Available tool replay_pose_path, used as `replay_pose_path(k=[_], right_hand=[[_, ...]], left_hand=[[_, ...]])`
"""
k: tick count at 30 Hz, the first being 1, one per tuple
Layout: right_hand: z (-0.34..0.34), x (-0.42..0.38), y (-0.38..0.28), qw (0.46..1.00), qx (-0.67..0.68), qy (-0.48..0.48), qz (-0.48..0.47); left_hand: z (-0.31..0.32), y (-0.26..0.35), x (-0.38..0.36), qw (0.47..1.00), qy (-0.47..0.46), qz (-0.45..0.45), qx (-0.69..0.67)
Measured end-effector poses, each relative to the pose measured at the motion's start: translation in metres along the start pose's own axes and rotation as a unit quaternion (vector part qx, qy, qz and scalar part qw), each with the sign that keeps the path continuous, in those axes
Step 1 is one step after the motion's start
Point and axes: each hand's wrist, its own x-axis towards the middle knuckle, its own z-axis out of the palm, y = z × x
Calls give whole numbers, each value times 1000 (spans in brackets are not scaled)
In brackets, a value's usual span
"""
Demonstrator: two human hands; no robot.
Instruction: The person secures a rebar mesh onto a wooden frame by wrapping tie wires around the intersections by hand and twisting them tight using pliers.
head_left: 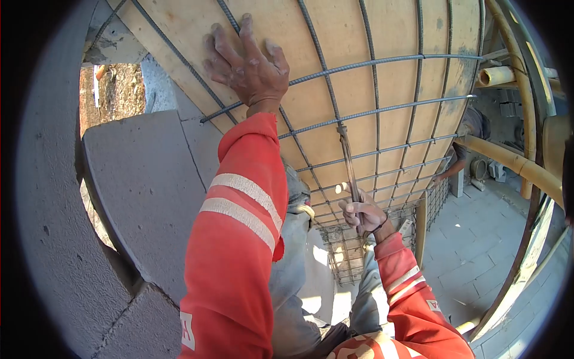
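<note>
Head view: your right hand (362,214) fingers wrap tight around one thin grey metal hook tool (348,161), tip on the grey steel bar grid (382,110). Your left hand (248,63) lies open, fingers spread, on the grid over one tan plywood board (335,36).

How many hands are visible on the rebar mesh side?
2. The left hand is pressed flat on the rebar mesh up top; the right hand grips a thin metal tool lower down. A person works far right, hands unclear.
</note>
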Motion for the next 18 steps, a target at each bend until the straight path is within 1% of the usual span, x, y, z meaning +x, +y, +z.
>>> replay_pose_path(k=[1, 2, 3, 4, 5, 6, 7, 8, 10, 11, 12, 14, 15, 17, 18], right_hand=[[7, 7, 4, 974, -193, 105, -46], [12, 12, 7, 898, -379, 205, -90], [16, 14, 8, 899, -379, 202, -87], [18, 15, 7, 772, -545, 288, -153], [20, 14, 6, 601, -683, 358, -209], [22, 13, 4, 396, -783, 406, -256], [26, 12, 2, 383, -769, 411, -306], [31, 9, 1, 383, -771, 408, -305], [39, 6, -2, 475, -729, 442, -218], [29, 7, -1, 429, -766, 446, -176], [25, 6, -2, 427, -768, 445, -173], [35, 9, -9, 394, -806, 428, -109], [33, 12, -8, 396, -806, 426, -109], [26, 18, -2, 323, -804, 426, -262], [24, 19, 0, 326, -802, 426, -262]], left_hand=[[0, 2, 1, 1000, -6, -8, 3], [0, 2, 2, 1000, -10, -19, 6], [-1, 1, 3, 1000, -11, -19, 10], [-1, 1, 5, 1000, -13, -20, 7], [-1, 2, 4, 1000, -15, -24, 4], [-2, 4, 3, 999, -15, -30, 5], [-3, 5, 4, 999, -19, -33, 2], [-5, 5, 4, 999, -25, -34, -1], [-5, 4, 5, 999, -21, -34, 2], [-4, 5, 3, 999, -19, -34, 3], [-4, 5, 3, 999, -20, -38, 4], [-4, 3, 3, 999, -17, -30, 6], [-4, 4, 3, 999, -17, -29, 9], [-5, 5, 3, 999, -22, -36, 4], [-5, 5, 4, 999, -23, -33, 5]])
